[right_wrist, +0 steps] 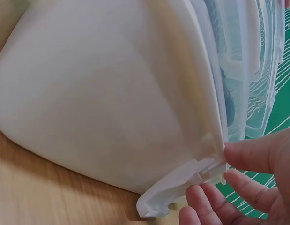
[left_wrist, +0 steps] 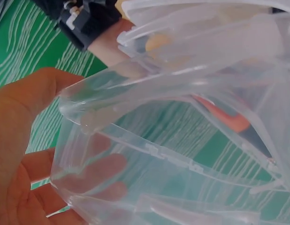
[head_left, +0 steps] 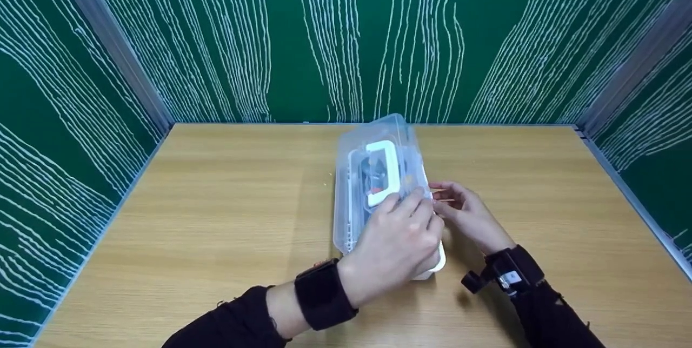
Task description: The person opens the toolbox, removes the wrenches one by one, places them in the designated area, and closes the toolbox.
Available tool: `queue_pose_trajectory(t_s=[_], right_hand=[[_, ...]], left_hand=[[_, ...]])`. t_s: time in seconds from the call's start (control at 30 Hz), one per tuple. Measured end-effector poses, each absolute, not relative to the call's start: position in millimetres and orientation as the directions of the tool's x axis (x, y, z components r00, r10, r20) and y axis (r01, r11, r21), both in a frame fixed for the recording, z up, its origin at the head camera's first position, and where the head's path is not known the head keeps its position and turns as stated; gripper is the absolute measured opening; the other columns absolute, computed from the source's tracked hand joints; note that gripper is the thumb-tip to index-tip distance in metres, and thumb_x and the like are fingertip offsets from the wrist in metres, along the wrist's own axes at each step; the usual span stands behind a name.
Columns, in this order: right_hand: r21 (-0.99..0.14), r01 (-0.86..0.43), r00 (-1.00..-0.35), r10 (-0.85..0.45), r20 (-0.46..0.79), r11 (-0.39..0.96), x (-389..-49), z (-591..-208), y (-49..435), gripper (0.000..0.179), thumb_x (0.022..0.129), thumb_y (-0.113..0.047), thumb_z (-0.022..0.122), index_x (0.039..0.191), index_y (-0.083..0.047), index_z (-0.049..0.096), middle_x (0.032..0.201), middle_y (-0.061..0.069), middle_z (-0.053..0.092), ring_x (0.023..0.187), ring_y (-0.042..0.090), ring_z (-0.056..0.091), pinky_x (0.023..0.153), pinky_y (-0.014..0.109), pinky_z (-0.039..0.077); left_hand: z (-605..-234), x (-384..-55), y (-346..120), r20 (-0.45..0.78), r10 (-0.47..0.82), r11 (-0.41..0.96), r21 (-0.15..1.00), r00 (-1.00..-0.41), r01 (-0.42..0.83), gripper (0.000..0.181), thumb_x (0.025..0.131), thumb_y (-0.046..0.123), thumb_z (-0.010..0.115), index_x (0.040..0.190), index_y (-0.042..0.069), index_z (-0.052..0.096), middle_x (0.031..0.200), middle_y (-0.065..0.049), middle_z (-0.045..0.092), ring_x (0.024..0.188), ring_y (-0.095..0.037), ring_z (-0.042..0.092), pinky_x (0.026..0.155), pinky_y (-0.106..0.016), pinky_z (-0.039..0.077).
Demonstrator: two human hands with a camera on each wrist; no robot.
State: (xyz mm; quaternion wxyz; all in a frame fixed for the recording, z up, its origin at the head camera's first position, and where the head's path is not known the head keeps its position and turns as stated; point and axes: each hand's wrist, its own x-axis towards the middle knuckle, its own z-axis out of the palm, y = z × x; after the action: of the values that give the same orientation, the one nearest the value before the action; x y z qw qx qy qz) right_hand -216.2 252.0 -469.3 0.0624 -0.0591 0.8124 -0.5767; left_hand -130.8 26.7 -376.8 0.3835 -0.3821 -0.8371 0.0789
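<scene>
A storage box stands in the middle of the table, with a clear lid (head_left: 359, 140), a white carry handle (head_left: 393, 167) and a white body (right_wrist: 88, 93). My left hand (head_left: 397, 237) reaches over the near part of the lid. In the left wrist view its thumb lies on one side of the clear plastic and its fingers show through from the other, gripping the edge. At the box's right side, my right hand (head_left: 470, 218) has thumb and forefinger at the rim, pinching the end of a white latch (right_wrist: 175, 185) that sticks out from the wall.
Through the clear plastic show dark contents and an orange piece (left_wrist: 234, 121). The wooden table (head_left: 243, 202) runs back to green panels (head_left: 281, 40) with white wavy lines. Each wrist wears a black strap (head_left: 324, 294) with a device on it.
</scene>
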Motion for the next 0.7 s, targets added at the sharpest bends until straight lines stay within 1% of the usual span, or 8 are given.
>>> queue_pose_trajectory(t_s=[0.17, 0.3, 0.43, 0.57, 0.7], right_hand=[[-0.960, 0.010, -0.983, -0.172, -0.060, 0.281, -217, -470, 253, 0.049, 0.106, -0.016, 0.067, 0.149, 0.003, 0.053, 0.130, 0.017, 0.063, 0.112, 0.017, 0.064, 0.092, 0.025, 0.061], [-0.962, 0.026, -0.981, -0.179, -0.077, 0.272, -217, -469, 253, 0.052, 0.106, -0.018, 0.067, 0.150, 0.006, 0.052, 0.131, 0.017, 0.062, 0.112, 0.015, 0.065, 0.093, 0.024, 0.062], [-0.962, 0.042, -0.980, -0.177, -0.093, 0.271, -216, -468, 251, 0.053, 0.106, -0.019, 0.067, 0.150, 0.006, 0.052, 0.133, 0.020, 0.062, 0.111, 0.014, 0.066, 0.093, 0.024, 0.062], [-0.963, 0.064, -0.980, -0.167, -0.111, 0.263, -216, -467, 249, 0.051, 0.107, -0.019, 0.065, 0.150, 0.006, 0.053, 0.139, 0.022, 0.060, 0.110, 0.012, 0.066, 0.092, 0.024, 0.061], [-0.962, 0.075, -0.979, -0.162, -0.121, 0.261, -215, -466, 249, 0.051, 0.108, -0.021, 0.064, 0.150, 0.006, 0.053, 0.144, 0.022, 0.058, 0.110, 0.010, 0.066, 0.092, 0.023, 0.060]], left_hand=[[-371, -131, 19, 0.584, 0.695, 0.694, -0.394, -0.419, 0.602, 0.031, 0.099, 0.046, 0.065, 0.107, 0.020, 0.082, 0.117, 0.004, 0.080, 0.123, -0.016, 0.070, 0.090, -0.029, 0.060], [-368, -131, 12, 0.586, 0.690, 0.694, -0.371, -0.425, 0.617, 0.036, 0.092, 0.050, 0.071, 0.107, 0.019, 0.082, 0.118, 0.003, 0.080, 0.125, -0.018, 0.070, 0.092, -0.031, 0.061], [-366, -132, 7, 0.598, 0.677, 0.697, -0.333, -0.430, 0.635, 0.036, 0.089, 0.051, 0.074, 0.105, 0.019, 0.082, 0.119, 0.001, 0.081, 0.126, -0.019, 0.071, 0.092, -0.032, 0.062], [-366, -132, 3, 0.605, 0.662, 0.698, -0.282, -0.443, 0.658, 0.035, 0.089, 0.050, 0.076, 0.103, 0.019, 0.083, 0.122, 0.001, 0.080, 0.129, -0.020, 0.071, 0.094, -0.033, 0.063], [-364, -130, -1, 0.607, 0.648, 0.703, -0.245, -0.460, 0.667, 0.037, 0.089, 0.052, 0.078, 0.104, 0.019, 0.084, 0.125, 0.001, 0.080, 0.129, -0.019, 0.071, 0.095, -0.033, 0.064]])
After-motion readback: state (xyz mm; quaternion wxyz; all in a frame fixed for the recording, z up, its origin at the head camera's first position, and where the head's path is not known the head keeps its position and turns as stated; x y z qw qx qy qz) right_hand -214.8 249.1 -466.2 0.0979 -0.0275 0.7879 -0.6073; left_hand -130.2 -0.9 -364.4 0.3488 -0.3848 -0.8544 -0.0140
